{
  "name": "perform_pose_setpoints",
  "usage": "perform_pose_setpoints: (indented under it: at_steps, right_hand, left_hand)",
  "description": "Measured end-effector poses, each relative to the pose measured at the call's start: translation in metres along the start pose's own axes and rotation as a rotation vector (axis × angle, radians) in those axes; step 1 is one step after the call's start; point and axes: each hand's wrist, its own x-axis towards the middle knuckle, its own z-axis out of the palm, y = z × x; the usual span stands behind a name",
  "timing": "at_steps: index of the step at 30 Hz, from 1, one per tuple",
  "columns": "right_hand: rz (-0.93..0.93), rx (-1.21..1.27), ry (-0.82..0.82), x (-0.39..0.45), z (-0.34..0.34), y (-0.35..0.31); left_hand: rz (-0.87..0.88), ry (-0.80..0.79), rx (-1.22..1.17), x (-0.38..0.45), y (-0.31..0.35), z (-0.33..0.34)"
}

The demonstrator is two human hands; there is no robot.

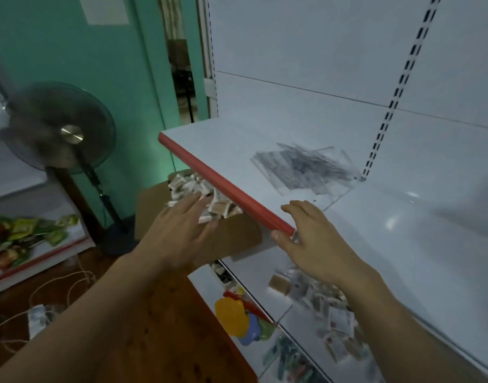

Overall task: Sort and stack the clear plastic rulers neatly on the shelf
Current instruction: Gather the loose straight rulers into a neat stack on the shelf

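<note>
Both hands, left hand [179,228] and right hand [309,239], are spread and empty, while the rulers [303,170], heaped beyond the right fingertips, look light, stiff, slippery: pinch their long edges.

1. A teal wall [71,51] with a pale paper sheet [103,9] near its top.
2. A standing fan [61,128] on the brown floor [104,272].
3. White slotted shelving back panel [306,51] under dim light.
</note>
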Motion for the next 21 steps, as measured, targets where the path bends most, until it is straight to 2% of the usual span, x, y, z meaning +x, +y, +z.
perform_pose_setpoints:
  at_steps: [5,9,16,19,21]
  right_hand:
    - [0.042,0.072,0.034,0.067,0.007,0.002]
    - [0.091,0.085,0.092,0.098,0.010,0.013]
    - [0.376,0.068,0.349,0.115,0.011,0.044]
    - [0.480,0.001,0.388,0.128,0.015,0.043]
    - [0.550,-0.031,0.373,0.140,0.018,0.038]
  left_hand:
    - [0.005,-0.030,-0.028,0.061,-0.042,0.010]
    - [0.140,-0.021,-0.122,0.116,-0.055,0.032]
    - [0.397,-0.049,-0.178,0.197,-0.034,0.073]
    - [0.483,-0.064,-0.159,0.245,-0.036,0.074]
    - [0.562,-0.128,-0.186,0.281,-0.039,0.071]
